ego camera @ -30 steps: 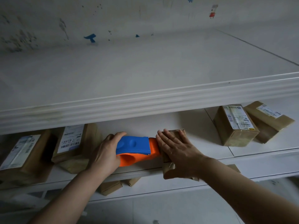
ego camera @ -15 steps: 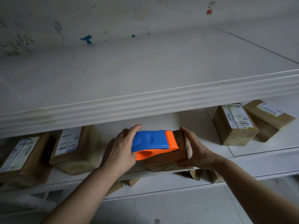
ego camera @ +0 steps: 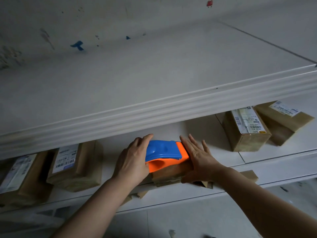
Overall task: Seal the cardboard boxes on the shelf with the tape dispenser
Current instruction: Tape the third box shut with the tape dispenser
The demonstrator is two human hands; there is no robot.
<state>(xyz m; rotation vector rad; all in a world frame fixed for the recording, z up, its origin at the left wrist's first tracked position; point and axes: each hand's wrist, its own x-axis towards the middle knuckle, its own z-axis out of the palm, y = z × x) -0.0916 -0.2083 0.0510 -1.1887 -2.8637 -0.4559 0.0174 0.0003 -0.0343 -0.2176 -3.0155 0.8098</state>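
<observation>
On shelf: left grip clutches blue-orange tape dispenser; right grip flat on box.

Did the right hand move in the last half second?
Yes. Against the shelf edge, the right hand shifted left, from cupping the right end of the box to lying flat on its top.

The left hand grips the dispenser on a box. The right hand lies flat on that box. Labelled boxes sit on the shelf.

Labels on cardboard boxes blurred; none legible
</observation>
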